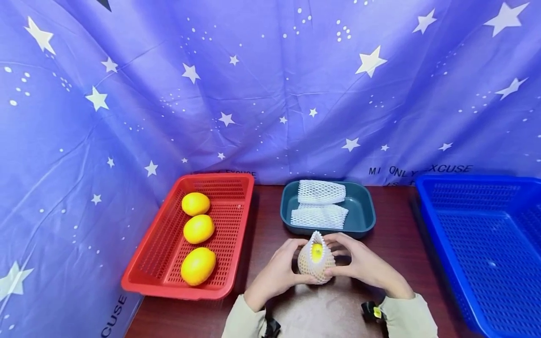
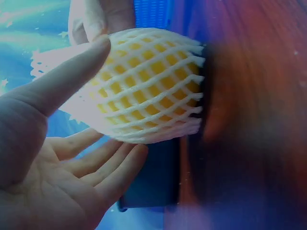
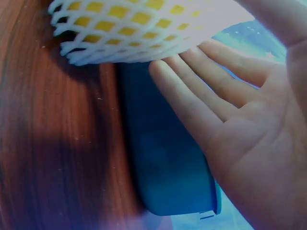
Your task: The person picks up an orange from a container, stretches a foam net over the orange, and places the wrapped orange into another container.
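A yellow, lemon-like fruit (image 1: 317,252) stands inside a white foam net sleeve (image 1: 313,270), whose upper end rises to a point with a gap showing the fruit. My left hand (image 1: 279,270) holds the sleeved fruit from the left, thumb on the near side and fingers on the far side. From the right, my right hand (image 1: 361,263) grips it too, its thumb low on the front. In the left wrist view the net (image 2: 148,86) is stretched over the fruit, with its cut edge at the right. Fingertips of the right hand (image 3: 254,115) touch the net in the right wrist view.
On the left, a red basket (image 1: 243,225) holds three yellow fruits (image 1: 198,229) in a row. Behind my hands, a dark green tray (image 1: 361,211) contains white foam net sleeves (image 1: 320,216). A blue basket (image 1: 469,244) stands at the right. A starry blue curtain (image 1: 270,94) hangs behind.
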Tool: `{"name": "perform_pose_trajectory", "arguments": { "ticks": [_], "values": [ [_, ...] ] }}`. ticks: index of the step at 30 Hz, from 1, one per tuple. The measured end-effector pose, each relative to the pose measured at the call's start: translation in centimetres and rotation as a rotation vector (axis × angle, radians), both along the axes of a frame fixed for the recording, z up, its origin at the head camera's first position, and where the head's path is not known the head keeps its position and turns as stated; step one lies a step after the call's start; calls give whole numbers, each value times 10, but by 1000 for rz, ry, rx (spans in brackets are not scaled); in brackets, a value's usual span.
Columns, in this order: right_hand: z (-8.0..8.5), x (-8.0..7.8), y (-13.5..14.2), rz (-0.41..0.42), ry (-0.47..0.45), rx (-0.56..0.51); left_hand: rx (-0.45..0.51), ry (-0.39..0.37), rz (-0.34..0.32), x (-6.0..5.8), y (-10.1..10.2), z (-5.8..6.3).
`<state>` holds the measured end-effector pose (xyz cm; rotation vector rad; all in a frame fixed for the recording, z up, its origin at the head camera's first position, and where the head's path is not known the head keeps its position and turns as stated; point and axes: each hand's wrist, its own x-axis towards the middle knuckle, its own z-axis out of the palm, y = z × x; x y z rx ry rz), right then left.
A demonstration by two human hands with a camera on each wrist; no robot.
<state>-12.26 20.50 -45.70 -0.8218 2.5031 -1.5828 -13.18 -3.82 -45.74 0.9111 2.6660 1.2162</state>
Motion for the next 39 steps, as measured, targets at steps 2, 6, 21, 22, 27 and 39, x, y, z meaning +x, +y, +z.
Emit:
{"name": "perform_pose_trajectory", "arguments": {
  "ticks": [2, 6, 21, 22, 27, 39],
  "values": [
    [-1, 0, 1, 13, -5, 23, -24, 13, 2, -1, 2, -3],
    [-3, -1, 2, 34, -52, 35, -59, 11, 10, -3, 4, -8],
    [-6, -4, 3, 48, -130, 73, -13, -31, 17, -5, 4, -13],
    [-6, -4, 3, 47, -136, 63, -2, -32, 18, -6, 4, -14],
    [-1, -2, 5, 39, -182, -7, 88, -19, 12, -7, 3, -10],
    [3, 0, 6, -4, -64, -196, 438, -123, -46, -7, 2, 4]
  ]
}}
